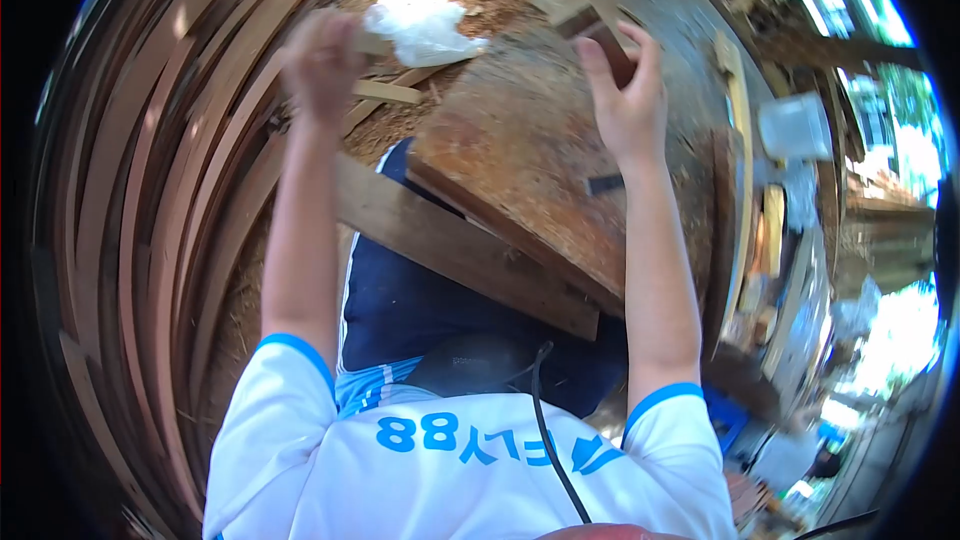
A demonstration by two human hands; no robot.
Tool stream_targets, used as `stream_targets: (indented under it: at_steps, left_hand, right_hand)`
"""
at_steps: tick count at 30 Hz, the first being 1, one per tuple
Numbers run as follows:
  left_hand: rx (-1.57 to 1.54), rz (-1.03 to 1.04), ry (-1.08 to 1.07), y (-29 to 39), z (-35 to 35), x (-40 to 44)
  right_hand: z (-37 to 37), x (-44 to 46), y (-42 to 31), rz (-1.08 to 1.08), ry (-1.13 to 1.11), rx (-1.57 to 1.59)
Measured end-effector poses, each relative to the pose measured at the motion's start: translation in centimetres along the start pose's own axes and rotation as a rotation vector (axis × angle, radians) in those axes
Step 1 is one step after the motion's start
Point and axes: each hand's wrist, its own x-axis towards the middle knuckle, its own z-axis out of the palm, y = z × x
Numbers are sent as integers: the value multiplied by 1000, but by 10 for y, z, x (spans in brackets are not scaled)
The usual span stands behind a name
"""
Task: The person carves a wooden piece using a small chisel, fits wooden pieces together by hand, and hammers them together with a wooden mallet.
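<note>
My right hand (632, 105) grips a small brown wooden block (612, 52) between thumb and fingers, over the far part of a worn wooden work board (510, 155). My left hand (325, 60) is raised to the left of the board, above the ground and near long wood strips. It is smeared by motion but looks curled into a fist; whatever it may hold cannot be made out. A small dark flat piece (605, 184) lies on the board beside my right forearm. Along the board's near edge, a long plank (460, 250) runs across my lap.
Many long curved-looking wood strips (150, 190) fill the left side. A crumpled clear plastic bag (425, 35) lies on the sawdust-covered ground ahead. To the right are a translucent container (796, 127) and wood offcuts (773, 230). A black cable (540, 410) hangs over my shirt.
</note>
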Motion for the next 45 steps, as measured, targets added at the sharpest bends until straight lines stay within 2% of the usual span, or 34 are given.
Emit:
stream_targets:
  at_steps: [1, 2, 3, 4, 5, 7, 9, 11, 12, 18, 21, 25, 27, 28, 30, 33, 36, 39, 42, 45]
  left_hand:
    - [38, 27, 92, -8, -12, 4]
    - [-41, -39, 147, 17, -33, 22]
    - [96, -77, 134, 20, -55, 29]
    - [-22, -323, 139, 46, -72, 39]
    - [-46, -191, 118, 50, -96, 51]
    - [-138, -110, -1, 76, -139, 64]
    - [-283, -101, -31, 114, -160, 67]
    - [-387, -116, -169, 156, -171, 73]
    - [-437, -129, -246, 175, -169, 74]
    - [-353, -96, -346, 254, -118, 53]
    - [-664, 23, -514, 258, -118, 65]
    - [-1156, -152, -617, 296, -87, 63]
    - [-1100, -254, -605, 314, -64, 47]
    - [-939, -276, -582, 315, -54, 36]
    - [-952, -380, -502, 321, -27, 13]
    - [-981, -378, -446, 316, -18, 5]
    - [-883, -205, -488, 311, -22, 5]
    - [-981, -287, -341, 315, -24, 0]
    - [-959, -252, -409, 312, -21, -8]
    - [-974, -50, -473, 303, -8, -5]
  right_hand:
    - [-8, -3, -1, -20, 8, -42]
    - [-16, -6, -2, -40, 14, -86]
    - [-27, -11, 1, -58, 18, -130]
    - [-40, -20, 4, -20, -4, -134]
    - [-52, -30, 6, 13, -29, -134]
    - [-76, -55, 2, 143, -102, -103]
    - [-99, -89, 12, 172, -72, 1]
    - [-117, -124, 33, 172, 13, 78]
    - [-124, -143, 45, 163, 86, 97]
    - [-167, -239, 77, 288, 382, 326]
    - [-172, -263, 86, 341, 446, 390]
    - [-168, -274, 102, 298, 500, 416]
    - [-164, -271, 103, 276, 528, 309]
    - [-162, -269, 103, 265, 542, 252]
    - [-158, -264, 104, 201, 525, 137]
    - [-153, -260, 107, 146, 522, 81]
    - [-153, -261, 107, 144, 515, 132]
    - [-151, -260, 111, 152, 516, 168]
    - [-148, -260, 114, 150, 519, 136]
    - [-145, -257, 113, 119, 536, 102]
